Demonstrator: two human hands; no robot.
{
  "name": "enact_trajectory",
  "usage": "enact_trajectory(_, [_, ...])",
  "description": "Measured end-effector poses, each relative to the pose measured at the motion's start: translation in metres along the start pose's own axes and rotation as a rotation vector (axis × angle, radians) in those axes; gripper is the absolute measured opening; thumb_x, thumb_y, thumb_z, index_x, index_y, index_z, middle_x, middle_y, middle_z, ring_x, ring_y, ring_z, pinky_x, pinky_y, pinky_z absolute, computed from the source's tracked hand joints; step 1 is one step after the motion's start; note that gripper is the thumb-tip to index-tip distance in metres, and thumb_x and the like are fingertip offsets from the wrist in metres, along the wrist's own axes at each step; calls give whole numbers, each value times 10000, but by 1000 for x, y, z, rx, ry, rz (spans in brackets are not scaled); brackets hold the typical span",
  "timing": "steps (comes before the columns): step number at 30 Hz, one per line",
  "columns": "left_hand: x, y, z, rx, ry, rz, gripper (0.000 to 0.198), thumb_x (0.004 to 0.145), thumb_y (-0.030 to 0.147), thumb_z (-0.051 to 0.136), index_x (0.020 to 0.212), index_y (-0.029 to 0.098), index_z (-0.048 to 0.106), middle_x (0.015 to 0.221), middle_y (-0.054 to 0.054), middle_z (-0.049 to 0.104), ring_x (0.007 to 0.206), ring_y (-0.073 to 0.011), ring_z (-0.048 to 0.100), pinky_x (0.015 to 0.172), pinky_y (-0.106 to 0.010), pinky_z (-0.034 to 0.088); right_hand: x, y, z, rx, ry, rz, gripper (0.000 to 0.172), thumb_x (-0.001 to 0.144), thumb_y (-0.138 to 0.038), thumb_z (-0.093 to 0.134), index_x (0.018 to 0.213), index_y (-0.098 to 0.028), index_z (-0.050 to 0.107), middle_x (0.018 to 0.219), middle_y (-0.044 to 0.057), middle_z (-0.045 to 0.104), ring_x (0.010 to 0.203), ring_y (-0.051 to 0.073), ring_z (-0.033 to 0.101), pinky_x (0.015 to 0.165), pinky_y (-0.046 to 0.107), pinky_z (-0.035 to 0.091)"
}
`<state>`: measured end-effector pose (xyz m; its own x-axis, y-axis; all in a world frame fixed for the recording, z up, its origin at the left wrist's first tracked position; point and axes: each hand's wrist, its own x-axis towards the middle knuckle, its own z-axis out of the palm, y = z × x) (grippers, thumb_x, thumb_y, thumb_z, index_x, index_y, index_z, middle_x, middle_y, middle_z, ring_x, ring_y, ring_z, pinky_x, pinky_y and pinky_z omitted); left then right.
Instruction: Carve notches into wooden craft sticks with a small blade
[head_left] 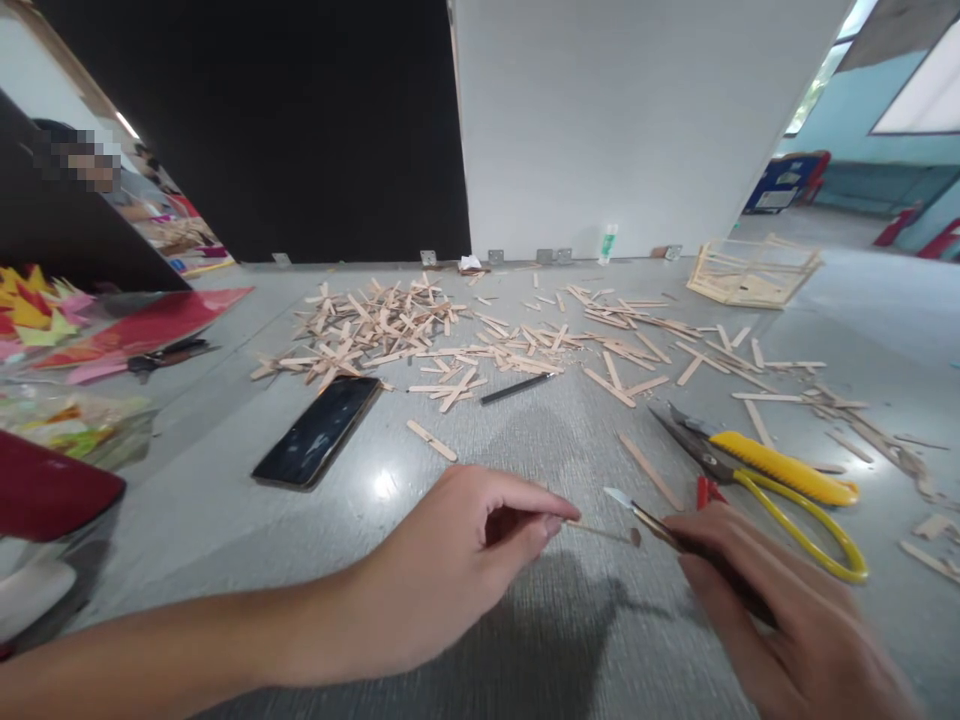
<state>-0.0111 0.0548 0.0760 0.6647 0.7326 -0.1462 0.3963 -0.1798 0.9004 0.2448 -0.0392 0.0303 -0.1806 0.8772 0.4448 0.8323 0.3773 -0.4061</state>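
Your left hand (pixel 465 560) pinches a craft stick (pixel 600 530), your right hand (pixel 780 600) a craft knife (pixel 652 522); if the stick flexes, the blade (pixel 617 496) could nick you.

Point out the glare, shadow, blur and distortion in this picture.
Head view: glare on the grey tabletop, with one bright spot lower right of the black rectangular phone; head view: a soft dark shadow between the bare left hand and bare right hand, the right looking softly blurred; head view: outer edges of the tall black panel and white panel splay, apparently wide-lens distortion.
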Motion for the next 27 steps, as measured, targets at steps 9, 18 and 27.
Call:
enact_trajectory(9, [3, -7, 3, -76, 24, -20, 210, 967, 196, 627, 1080, 228, 802, 1012, -11, 803, 798, -157, 696, 741, -259, 516, -5, -3, 9, 95, -68, 71, 159, 1069, -317, 528, 1226, -317, 559, 804, -66, 742, 566, 106, 707, 540, 162, 536])
enact_trajectory(18, [3, -5, 5, -319, -19, -105, 267, 1061, 420, 534, 1206, 209, 610, 1016, -44, 758, 688, -127, 650, 515, -204, 461, -10, -1, 9, 64, -62, 55, 306, 1057, -303, 529, 1363, -324, 540, 917, -15, 811, 566, 119, 724, 486, 165, 537])
enact_trajectory(27, [7, -17, 22, -195, -155, -181, 450, 1099, 524, 350, 840, 202, 529, 597, 50, 481, 526, -116, 457, 504, -221, 357, -9, -14, 6, 236, -60, 126, 481, 996, -272, 613, 1450, -417, 548, 662, -110, 698, 430, 73, 610, 364, 104, 436])
